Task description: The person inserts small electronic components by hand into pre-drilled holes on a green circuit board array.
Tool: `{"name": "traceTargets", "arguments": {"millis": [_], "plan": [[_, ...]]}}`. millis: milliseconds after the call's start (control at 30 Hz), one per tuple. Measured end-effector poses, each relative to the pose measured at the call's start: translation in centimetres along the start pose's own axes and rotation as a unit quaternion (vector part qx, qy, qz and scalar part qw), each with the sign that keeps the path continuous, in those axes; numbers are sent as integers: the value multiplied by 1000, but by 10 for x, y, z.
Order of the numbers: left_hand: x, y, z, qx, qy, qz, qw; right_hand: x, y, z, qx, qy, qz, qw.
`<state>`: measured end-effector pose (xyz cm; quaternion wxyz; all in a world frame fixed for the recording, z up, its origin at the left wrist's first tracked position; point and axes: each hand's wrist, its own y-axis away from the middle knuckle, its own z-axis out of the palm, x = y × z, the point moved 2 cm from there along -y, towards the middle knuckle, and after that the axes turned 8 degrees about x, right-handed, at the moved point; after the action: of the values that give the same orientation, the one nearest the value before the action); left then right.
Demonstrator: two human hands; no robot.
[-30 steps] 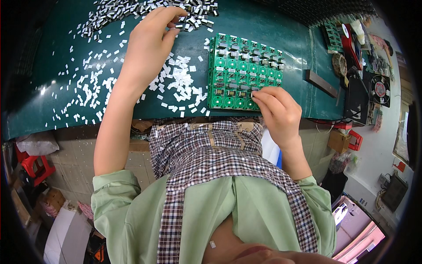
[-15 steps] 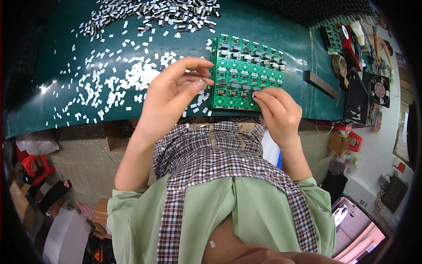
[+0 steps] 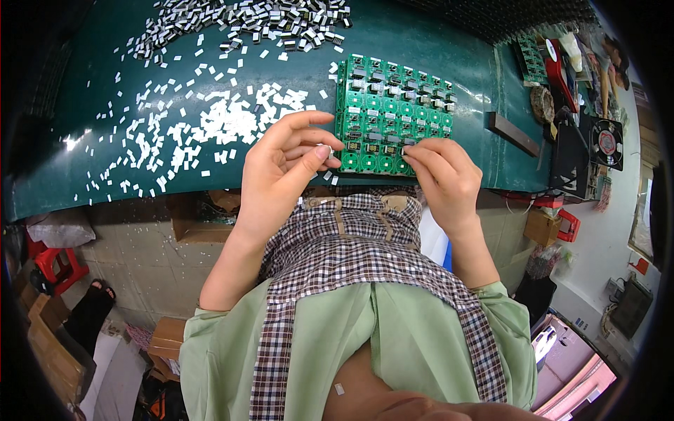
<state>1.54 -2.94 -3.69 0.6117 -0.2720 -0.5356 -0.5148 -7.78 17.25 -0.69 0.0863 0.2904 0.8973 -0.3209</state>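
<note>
Left fingers [image 3: 305,119] pinch white piece [image 3: 330,150] beside circuit board [image 3: 390,105]; right fingers [image 3: 426,151] overlap, hold unclear

- The left grip [image 3: 282,160] is turned inward toward the right grip [image 3: 453,174], a gap between the two.
- Its index finger [image 3: 302,121] arches above the pinch, reaching out nearly straight; the other fingers curl below it, and the thumb [image 3: 305,168] bends in to meet them.
- The left forearm [image 3: 242,259] slants up from below and to the left of its grip.
- The right grip points leftward, index finger [image 3: 430,146] and thumb pinched together at the tips, back of the hand upward.
- The right forearm [image 3: 474,256] rises from below and slightly right of its grip.
</note>
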Motion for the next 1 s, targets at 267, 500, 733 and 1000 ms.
{"name": "traceTargets", "arguments": {"millis": [267, 500, 733, 1000], "plan": [[-7, 13, 26, -105, 103, 1, 989, -30, -9, -12, -71, -229, 175, 955], [-10, 19, 35, -102, 63, 63, 991, -31, -3, 1, -96, -352, 192, 911], [-8, 19, 36, -35, -153, 268, 950, -28, 2, -3, -41, -331, 159, 929], [-7, 19, 37, -44, -164, 316, 934, -24, 6, -3, -58, -352, 164, 920]]}}
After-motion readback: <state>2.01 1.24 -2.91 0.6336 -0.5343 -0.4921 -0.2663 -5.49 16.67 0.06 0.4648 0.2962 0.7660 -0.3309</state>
